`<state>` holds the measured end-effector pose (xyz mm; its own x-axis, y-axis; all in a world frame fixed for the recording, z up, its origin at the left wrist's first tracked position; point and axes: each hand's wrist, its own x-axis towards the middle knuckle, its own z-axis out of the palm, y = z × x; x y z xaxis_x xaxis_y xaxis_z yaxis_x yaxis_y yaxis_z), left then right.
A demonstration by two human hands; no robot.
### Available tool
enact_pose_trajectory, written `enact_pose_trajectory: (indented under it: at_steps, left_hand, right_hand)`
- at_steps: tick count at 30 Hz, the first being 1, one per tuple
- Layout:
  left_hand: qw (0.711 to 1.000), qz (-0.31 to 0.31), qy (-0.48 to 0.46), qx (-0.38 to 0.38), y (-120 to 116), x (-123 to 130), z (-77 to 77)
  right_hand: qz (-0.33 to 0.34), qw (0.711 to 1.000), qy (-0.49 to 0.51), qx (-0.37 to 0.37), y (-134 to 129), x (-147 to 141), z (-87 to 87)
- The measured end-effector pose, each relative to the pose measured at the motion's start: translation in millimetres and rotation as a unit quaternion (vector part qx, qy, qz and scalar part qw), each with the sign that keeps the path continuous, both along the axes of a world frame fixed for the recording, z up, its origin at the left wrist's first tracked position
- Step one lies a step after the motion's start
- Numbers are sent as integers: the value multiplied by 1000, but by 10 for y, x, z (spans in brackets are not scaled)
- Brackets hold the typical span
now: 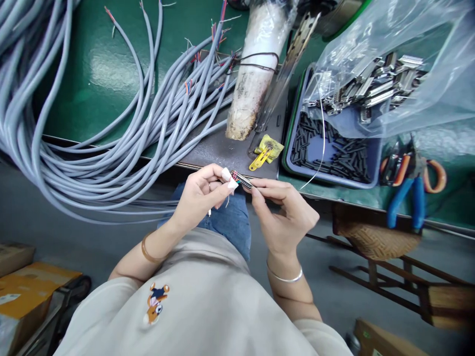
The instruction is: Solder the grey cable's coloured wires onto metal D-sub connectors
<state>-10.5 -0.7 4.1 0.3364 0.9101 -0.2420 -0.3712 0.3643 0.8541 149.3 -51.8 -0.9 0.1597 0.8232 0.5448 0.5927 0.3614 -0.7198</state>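
Observation:
Just off the bench's front edge, both hands meet at a small connector with thin coloured wires on its left end. My left hand, with white coverings on the thumb and a fingertip, pinches the wired end. My right hand grips the other end between thumb and fingers. Above them on a dark mat lies a yellow clip beside a crumpled yellow piece. A bundle of grey cables with stripped ends spreads over the bench to the left.
A blue tray holds black tubes, with a plastic bag of metal parts over it. Pliers with blue handles lie at the bench's right edge. A white wrapped cone stands behind the mat. A wooden stool is below right.

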Motion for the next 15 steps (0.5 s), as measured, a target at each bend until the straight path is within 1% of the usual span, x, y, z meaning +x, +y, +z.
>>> enact_pose_trajectory:
  at_steps: [3, 6, 11, 15]
  left_hand:
    - [1000, 8, 5, 0, 6, 15, 24]
    - [999, 20, 25, 17, -4, 20, 25]
    - [992, 69, 65, 85, -16, 54, -13]
    - [982, 103, 91, 132, 5, 116, -42]
  right_hand:
    - [-7, 1000, 2, 3, 1, -6, -22]
    - [-14, 1000, -7, 12, 7, -23, -37]
    - [-23, 998, -48, 40, 51, -37, -55]
    - [-23, 997, -56, 45, 119, -17, -83]
